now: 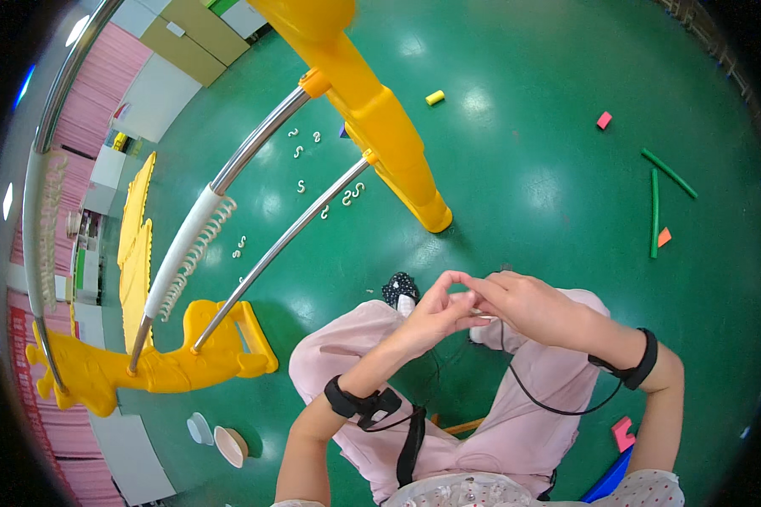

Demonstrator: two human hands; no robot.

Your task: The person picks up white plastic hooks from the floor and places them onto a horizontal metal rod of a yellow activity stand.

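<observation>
Above my lap, my left hand (pixel 438 311) and my right hand (pixel 531 309) meet, fingertips touching. The fingers of both are bent and pinched together. A sliver of something pale shows at the fingertips, too small and covered to name. A thin black cable (pixel 533 395) hangs in a loop from beneath my right hand to a black strap (pixel 648 359) on that forearm. Another black strap with a small box (pixel 374 404) circles my left forearm. Left of my hands stands a yellow animal-shaped rack (pixel 397 135) with metal rods; rows of white hooks (pixel 196 262) hang on it.
White S-shaped hooks (pixel 301 186) lie scattered on the green floor beneath the rack. Two bowls (pixel 231 446) are at lower left. Green sticks (pixel 654 213), a yellow cylinder (pixel 435 98), a pink block (pixel 604 120) and an orange piece (pixel 664 237) lie farther off.
</observation>
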